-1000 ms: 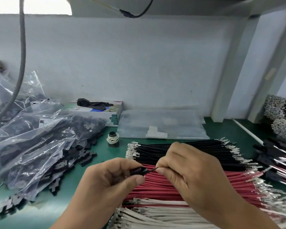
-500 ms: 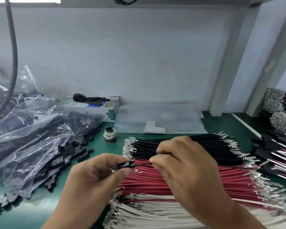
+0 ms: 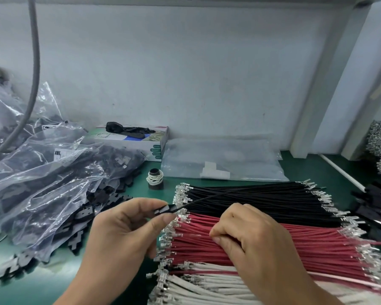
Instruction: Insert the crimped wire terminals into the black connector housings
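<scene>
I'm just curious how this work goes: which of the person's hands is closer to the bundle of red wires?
Right. The right hand rests on the red wires, fingers curled down onto them. The left hand is just off their left ends, pinching a black connector housing.

Glossy crinkled clear plastic bags (image 3: 37,172) at 9 o'clock; matt black plastic housings (image 3: 97,197) spilling out. Shiny metal terminals (image 3: 180,192) on smooth matt-sheathed wires (image 3: 262,194). Smooth green table (image 3: 53,280). Printed cardboard box (image 3: 156,148) at 11 o'clock.
</scene>
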`<move>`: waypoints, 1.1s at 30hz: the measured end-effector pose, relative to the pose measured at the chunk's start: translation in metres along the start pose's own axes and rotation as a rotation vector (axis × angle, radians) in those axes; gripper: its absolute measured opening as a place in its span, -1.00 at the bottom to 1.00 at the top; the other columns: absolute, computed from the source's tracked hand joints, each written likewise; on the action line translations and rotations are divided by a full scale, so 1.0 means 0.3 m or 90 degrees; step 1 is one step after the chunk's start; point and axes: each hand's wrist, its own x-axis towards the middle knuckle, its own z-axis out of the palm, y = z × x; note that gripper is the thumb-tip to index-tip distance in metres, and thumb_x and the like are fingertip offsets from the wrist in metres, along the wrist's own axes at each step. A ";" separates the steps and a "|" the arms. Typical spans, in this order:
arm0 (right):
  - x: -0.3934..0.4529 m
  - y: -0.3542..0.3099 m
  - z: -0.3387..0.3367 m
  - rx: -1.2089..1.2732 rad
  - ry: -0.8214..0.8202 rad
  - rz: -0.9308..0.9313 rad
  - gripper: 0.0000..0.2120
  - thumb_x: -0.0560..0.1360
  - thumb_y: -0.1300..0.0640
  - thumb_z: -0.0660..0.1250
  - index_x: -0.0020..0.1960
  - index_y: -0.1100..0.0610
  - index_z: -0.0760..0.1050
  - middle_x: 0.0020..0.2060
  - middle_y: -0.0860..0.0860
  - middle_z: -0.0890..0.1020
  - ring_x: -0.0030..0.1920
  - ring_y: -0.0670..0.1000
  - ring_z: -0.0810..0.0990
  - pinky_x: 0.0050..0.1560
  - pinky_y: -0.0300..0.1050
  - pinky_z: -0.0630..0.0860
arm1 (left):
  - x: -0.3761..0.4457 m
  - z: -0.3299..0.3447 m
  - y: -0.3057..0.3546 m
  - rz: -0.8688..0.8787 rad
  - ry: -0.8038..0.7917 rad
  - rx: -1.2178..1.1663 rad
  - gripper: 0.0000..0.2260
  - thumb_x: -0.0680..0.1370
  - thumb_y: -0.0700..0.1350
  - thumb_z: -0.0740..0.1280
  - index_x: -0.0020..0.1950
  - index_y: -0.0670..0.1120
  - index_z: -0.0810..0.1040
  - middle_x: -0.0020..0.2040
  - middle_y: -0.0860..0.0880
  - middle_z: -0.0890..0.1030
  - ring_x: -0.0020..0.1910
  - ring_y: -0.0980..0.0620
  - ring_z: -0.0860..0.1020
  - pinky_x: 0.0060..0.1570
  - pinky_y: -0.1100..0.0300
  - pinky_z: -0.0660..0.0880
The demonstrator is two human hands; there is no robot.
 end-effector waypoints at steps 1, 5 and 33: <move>0.000 -0.004 -0.001 -0.005 0.003 -0.004 -0.84 0.39 0.14 0.60 -0.21 -0.06 0.64 -0.24 -0.19 0.58 -0.22 -0.11 0.56 -0.29 -0.11 0.54 | 0.001 0.000 0.002 -0.003 -0.003 -0.004 -0.79 0.29 -0.02 0.59 -0.10 0.01 0.75 -0.42 -0.20 0.62 -0.61 -0.01 0.48 -0.57 0.35 0.35; 0.001 0.003 -0.002 -0.012 0.015 -0.010 -0.88 0.42 0.11 0.56 -0.19 -0.05 0.64 -0.22 -0.20 0.58 -0.18 -0.10 0.54 -0.26 -0.14 0.54 | -0.003 -0.001 0.009 -0.015 -0.018 -0.009 -0.79 0.28 -0.05 0.59 -0.11 0.01 0.75 -0.44 -0.19 0.61 -0.61 -0.01 0.48 -0.58 0.35 0.37; -0.008 -0.010 -0.046 0.093 0.203 -0.057 -0.79 0.59 0.06 0.31 -0.01 0.07 0.72 -0.20 -0.12 0.56 -0.28 -0.18 0.47 -0.29 -0.34 0.40 | -0.010 -0.008 0.028 -0.048 -0.104 -0.074 -0.72 0.29 -0.12 0.66 -0.05 -0.12 0.75 -0.45 -0.18 0.61 -0.59 -0.04 0.50 -0.56 0.30 0.39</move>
